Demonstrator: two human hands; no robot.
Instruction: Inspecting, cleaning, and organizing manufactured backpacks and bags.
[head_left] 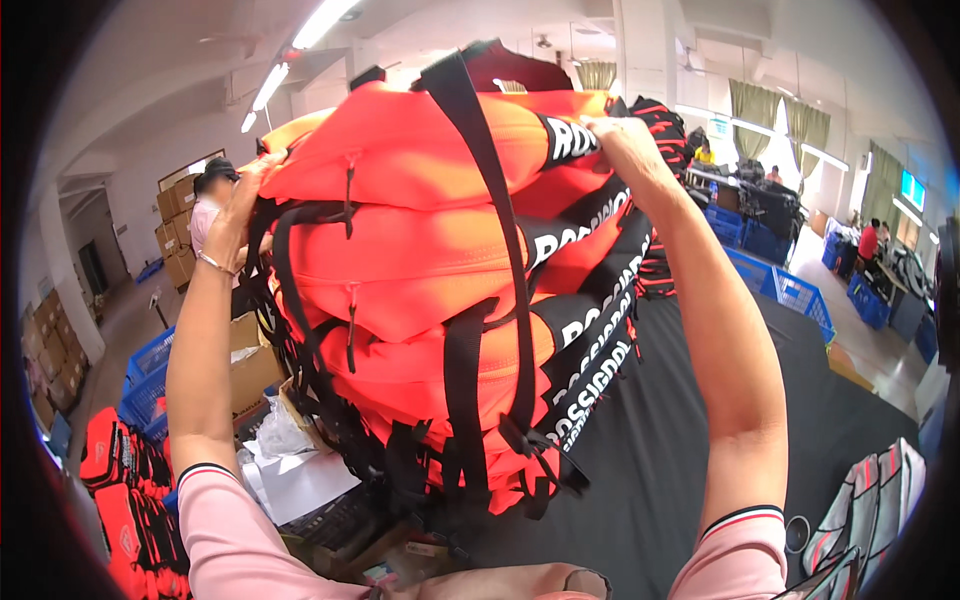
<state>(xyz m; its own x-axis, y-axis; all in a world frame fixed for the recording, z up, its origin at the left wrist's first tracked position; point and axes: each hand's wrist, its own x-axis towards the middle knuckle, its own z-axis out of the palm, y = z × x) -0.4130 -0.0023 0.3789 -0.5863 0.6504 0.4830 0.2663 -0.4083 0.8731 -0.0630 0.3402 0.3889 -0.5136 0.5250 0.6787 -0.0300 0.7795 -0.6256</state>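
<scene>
A tall stack of orange-red bags (400, 250) with black straps, zip pulls and black side bands with white lettering rises in front of me. Both my arms reach up along its sides. My left hand (255, 185) grips the left edge of the top bag (400, 145), its fingers partly hidden against the fabric. At the upper right corner of that same bag, my right hand (618, 140) is closed over the edge beside the lettered band. A long black strap (485, 170) hangs down the front of the stack. The lower bags sag and overlap, with loose straps at the bottom.
The stack stands by a black-covered table (690, 400). Left are a blue crate (150, 375), an open carton (255, 375), white papers (295, 485) and piled red-black pieces (125, 510). A grey striped bag (870, 500) lies right. Behind the stack is a person (210, 200) in a cap.
</scene>
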